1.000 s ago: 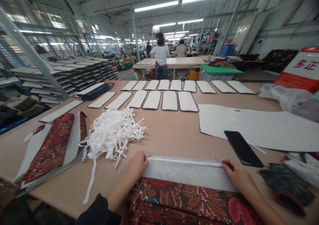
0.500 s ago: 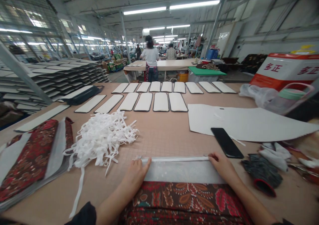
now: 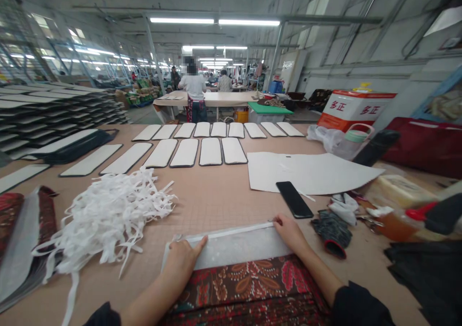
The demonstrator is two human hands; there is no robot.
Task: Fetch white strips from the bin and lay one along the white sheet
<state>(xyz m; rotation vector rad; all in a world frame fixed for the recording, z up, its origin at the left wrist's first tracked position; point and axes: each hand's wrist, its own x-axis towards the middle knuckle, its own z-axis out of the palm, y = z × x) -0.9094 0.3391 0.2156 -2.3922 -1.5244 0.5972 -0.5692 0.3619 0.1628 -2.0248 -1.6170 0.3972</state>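
Patterned red-brown fabric [image 3: 245,278] lies at the front of the table, with a pale, translucent band along its far side. A narrow white strip [image 3: 238,231] runs along that band's far edge. My left hand [image 3: 182,261] presses on the band near the strip's left end, its thumb stretched away from the bent fingers. At the right end, my right hand [image 3: 290,232] pinches the strip and the band's edge between thumb and fingers. The strip looks fairly straight between both hands, slanting up to the right.
Left of my hands is a heap of white strips [image 3: 119,210]. White panels [image 3: 184,153] lie in two rows farther back. A phone [image 3: 294,200], a large pale sheet [image 3: 310,169] and a dark glove [image 3: 332,230] are on the right. A person [image 3: 195,88] stands beyond the table.
The view has turned right, so most things sit farther left in it. The strip and band now slant up to the right. Both hands remain at the ends of the strip.
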